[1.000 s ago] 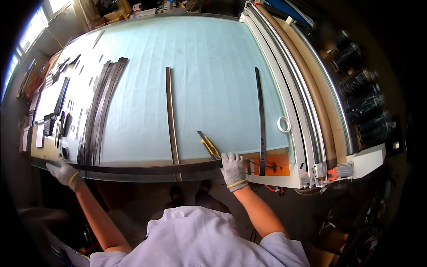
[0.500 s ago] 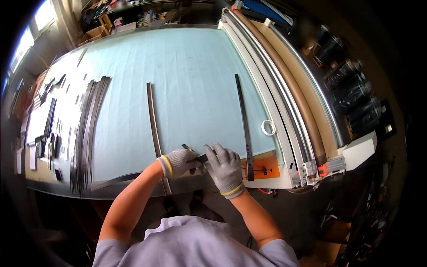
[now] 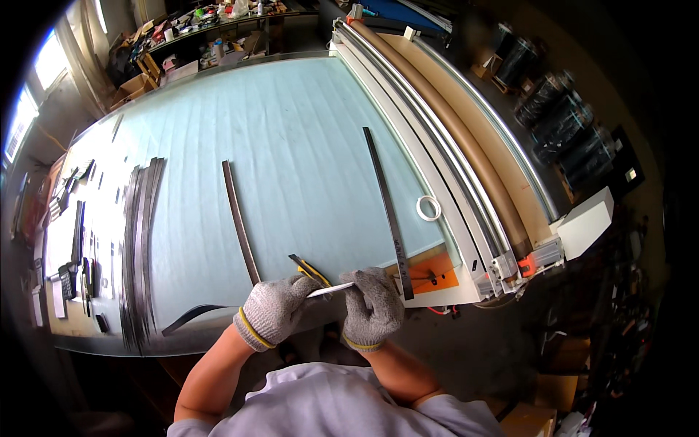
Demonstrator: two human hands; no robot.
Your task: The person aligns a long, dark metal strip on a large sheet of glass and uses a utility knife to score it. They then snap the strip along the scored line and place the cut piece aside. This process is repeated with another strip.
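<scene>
Both my hands wear grey knit gloves with yellow cuffs and are above the table's near edge. Between my left hand (image 3: 273, 309) and my right hand (image 3: 373, 306), a narrow strip (image 3: 331, 290) shows pale, almost white; the fingers of each hand are closed on it. A dark, curved strip end (image 3: 195, 315) runs out to the left behind my left hand; whether it is the same strip is hidden. Just beyond my fingers lies a yellow and black utility knife (image 3: 312, 271). One thin dark strip (image 3: 239, 218) lies beyond my left hand, another (image 3: 386, 207) beyond my right.
A pale blue-green sheet covers the large table (image 3: 291, 131). Several long dark strips (image 3: 142, 247) lie bundled at left, near a calculator (image 3: 68, 280). A white tape roll (image 3: 428, 209) is at right, beside a long brown roller (image 3: 459, 146) and an orange patch (image 3: 435, 274).
My hands have drawn nearer to my body and turned, and the strip between them now shows a pale face instead of dark. The utility knife, partly covered before, is now in plain sight.
</scene>
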